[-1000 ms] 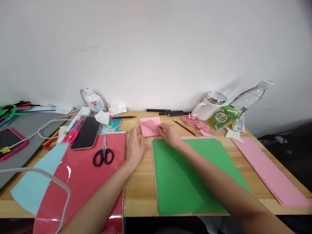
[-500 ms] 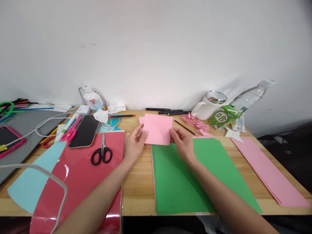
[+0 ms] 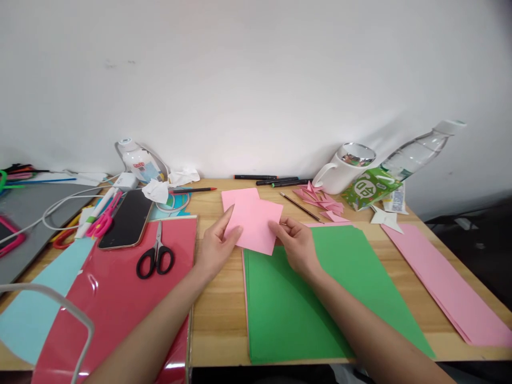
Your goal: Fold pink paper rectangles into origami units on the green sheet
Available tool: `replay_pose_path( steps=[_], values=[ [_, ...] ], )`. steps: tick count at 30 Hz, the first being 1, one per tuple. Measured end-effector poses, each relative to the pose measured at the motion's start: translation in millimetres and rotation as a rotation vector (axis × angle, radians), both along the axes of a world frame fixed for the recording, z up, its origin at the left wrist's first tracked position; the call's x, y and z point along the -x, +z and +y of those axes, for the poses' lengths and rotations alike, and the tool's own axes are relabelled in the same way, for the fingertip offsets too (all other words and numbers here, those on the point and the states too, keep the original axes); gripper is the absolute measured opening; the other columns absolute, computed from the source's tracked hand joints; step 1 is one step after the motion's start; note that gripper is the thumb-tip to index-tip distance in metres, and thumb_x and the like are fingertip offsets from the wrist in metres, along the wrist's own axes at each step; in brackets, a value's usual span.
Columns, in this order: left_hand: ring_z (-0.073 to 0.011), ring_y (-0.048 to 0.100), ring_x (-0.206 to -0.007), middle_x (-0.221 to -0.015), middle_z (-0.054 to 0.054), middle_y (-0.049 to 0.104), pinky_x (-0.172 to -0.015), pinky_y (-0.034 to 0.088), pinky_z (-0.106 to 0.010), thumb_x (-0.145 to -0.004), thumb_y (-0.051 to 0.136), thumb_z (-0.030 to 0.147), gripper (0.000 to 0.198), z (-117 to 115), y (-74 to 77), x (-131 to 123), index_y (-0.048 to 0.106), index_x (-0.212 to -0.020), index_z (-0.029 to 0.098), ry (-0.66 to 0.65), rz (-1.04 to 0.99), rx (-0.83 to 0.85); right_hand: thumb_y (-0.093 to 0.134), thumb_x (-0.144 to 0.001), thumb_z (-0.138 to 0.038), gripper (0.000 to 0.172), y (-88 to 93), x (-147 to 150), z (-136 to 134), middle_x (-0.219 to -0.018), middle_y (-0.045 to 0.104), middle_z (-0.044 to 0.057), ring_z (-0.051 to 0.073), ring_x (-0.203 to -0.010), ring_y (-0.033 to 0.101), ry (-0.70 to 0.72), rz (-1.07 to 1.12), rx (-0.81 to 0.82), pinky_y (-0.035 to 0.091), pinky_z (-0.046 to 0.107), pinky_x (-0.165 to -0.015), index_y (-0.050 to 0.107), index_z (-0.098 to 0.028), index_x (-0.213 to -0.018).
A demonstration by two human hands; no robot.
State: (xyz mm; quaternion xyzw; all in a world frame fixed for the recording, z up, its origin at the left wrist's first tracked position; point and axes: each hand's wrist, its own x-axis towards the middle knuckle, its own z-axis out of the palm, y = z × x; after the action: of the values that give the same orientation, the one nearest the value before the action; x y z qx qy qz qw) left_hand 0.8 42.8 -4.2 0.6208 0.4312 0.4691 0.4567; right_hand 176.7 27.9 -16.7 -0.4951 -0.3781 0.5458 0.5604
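Observation:
A square of pink paper (image 3: pixel 256 226) is pinched at its right edge by my right hand (image 3: pixel 295 240), thumb on top and fingers curled beneath. At the square's left side is my left hand (image 3: pixel 216 239), its thumb and forefinger spread apart, with the thumb tip by the paper's lower left corner. The square is tilted, its lower edge over the corner of a green paper stack (image 3: pixel 320 298). Just behind it, more pink square paper (image 3: pixel 238 196) lies on the wooden table (image 3: pixel 218 320), partly covered.
Left are black-handled scissors (image 3: pixel 157 256) on a red folder (image 3: pixel 120 298), a phone (image 3: pixel 127 218) and cables. Behind are markers (image 3: pixel 276 182) and a pencil (image 3: pixel 300 207). Right are folded pink pieces (image 3: pixel 320 201), a white mug (image 3: pixel 340 169), a bottle (image 3: pixel 420 152) and pink strips (image 3: pixel 444 282).
The pink square has turned and come lower, uncovering more of the pink paper behind it. My left hand has loosened from its left edge and its fingers have spread. The view has shifted slightly.

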Motion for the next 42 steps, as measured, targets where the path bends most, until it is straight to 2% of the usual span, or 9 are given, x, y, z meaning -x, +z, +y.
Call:
replay_pose_path(
  steps=[6,11,17,22,26,29,33,38,42],
  values=[
    [-0.0201,0.04,-0.132,-0.146,-0.007,0.039,-0.105,0.039,-0.038,-0.09,0.037,0.008,0.048,-7,-8.0,3,0.047,-0.133,0.028,-0.279,0.419,-0.531,0.071,-0.067,-0.052,0.037,-9.5,-3,4,-0.056,0.057,-0.003,0.01,-0.047,0.047,-0.065,0.021,0.026,0.038,0.022,-0.043,0.063,-0.016,-0.075],
    [-0.0252,0.043,-0.129,-0.147,-0.013,0.035,-0.096,0.048,-0.04,-0.09,0.046,0.012,0.044,-9,-13.6,3,0.048,-0.132,0.025,-0.273,0.555,-0.652,0.054,-0.079,-0.061,0.044,-7.5,-2,3,-0.066,0.063,0.001,0.013,-0.057,0.055,-0.022,-0.031,-0.075,0.045,0.024,-0.051,0.064,-0.018,-0.081],
    [-0.0259,0.048,-0.125,-0.135,-0.012,0.051,-0.102,0.042,-0.039,-0.084,0.059,0.023,0.037,-12,-5.0,-2,0.059,-0.121,0.021,-0.245,0.333,-0.413,0.073,-0.07,-0.043,0.049,0.6,-2,1,-0.11,0.067,0.007,0.021,-0.094,0.063,0.083,-0.144,-0.208,0.051,0.033,-0.08,0.062,-0.02,-0.112],
    [-0.0181,0.066,-0.088,-0.105,-0.009,0.067,-0.076,0.053,-0.028,-0.079,0.064,0.03,0.026,-13,6.2,-8,0.06,-0.102,0.017,-0.122,-0.081,0.107,0.072,-0.072,-0.04,0.055,-0.6,-5,-3,-0.096,0.069,0.006,0.021,-0.087,0.063,0.098,-0.348,-0.197,0.05,0.034,-0.077,0.058,-0.019,-0.12],
    [-0.0181,0.066,-0.086,-0.098,-0.008,0.07,-0.078,0.051,-0.028,-0.07,0.074,0.03,0.033,-8,6.7,-7,0.063,-0.097,0.015,-0.201,-0.193,0.339,0.074,-0.07,-0.039,0.052,0.6,-1,-7,-0.094,0.068,0.007,0.019,-0.083,0.062,0.113,-0.383,-0.239,0.051,0.032,-0.073,0.058,-0.019,-0.116],
    [-0.0192,0.066,-0.088,-0.096,-0.008,0.071,-0.081,0.05,-0.029,-0.067,0.075,0.03,0.033,-6,5.5,-5,0.065,-0.095,0.014,-0.188,-0.26,0.386,0.077,-0.067,-0.04,0.051,0.1,1,-7,-0.101,0.066,0.008,0.018,-0.083,0.063,0.075,-0.293,-0.235,0.052,0.031,-0.07,0.058,-0.019,-0.11],
    [-0.0181,0.066,-0.085,-0.098,-0.008,0.071,-0.076,0.051,-0.028,-0.067,0.076,0.029,0.035,-6,5.7,-5,0.065,-0.096,0.015,-0.096,-0.281,0.384,0.077,-0.065,-0.04,0.044,-1.1,1,-6,-0.077,0.064,0.002,0.013,-0.062,0.056,0.05,-0.246,-0.205,0.049,0.026,-0.057,0.061,-0.019,-0.101],
    [-0.0194,0.066,-0.091,-0.106,-0.008,0.069,-0.079,0.051,-0.029,-0.067,0.076,0.027,0.041,-8,7.4,-6,0.063,-0.104,0.016,-0.152,-0.294,0.382,0.068,-0.076,-0.038,0.027,1.5,1,-9,-0.072,0.064,0.0,0.01,-0.054,0.052,0.089,-0.296,-0.215,0.048,0.025,-0.052,0.067,-0.019,-0.095],
    [-0.02,0.066,-0.091,-0.102,-0.008,0.071,-0.08,0.051,-0.03,-0.067,0.076,0.028,0.035,-9,6.9,-8,0.065,-0.098,0.016,-0.115,-0.299,0.36,0.058,-0.084,-0.036,0.029,7.5,1,-11,-0.059,0.058,-0.003,0.011,-0.05,0.053,0.093,-0.4,-0.237,0.046,0.024,-0.05,0.064,-0.019,-0.107]
  ],
)
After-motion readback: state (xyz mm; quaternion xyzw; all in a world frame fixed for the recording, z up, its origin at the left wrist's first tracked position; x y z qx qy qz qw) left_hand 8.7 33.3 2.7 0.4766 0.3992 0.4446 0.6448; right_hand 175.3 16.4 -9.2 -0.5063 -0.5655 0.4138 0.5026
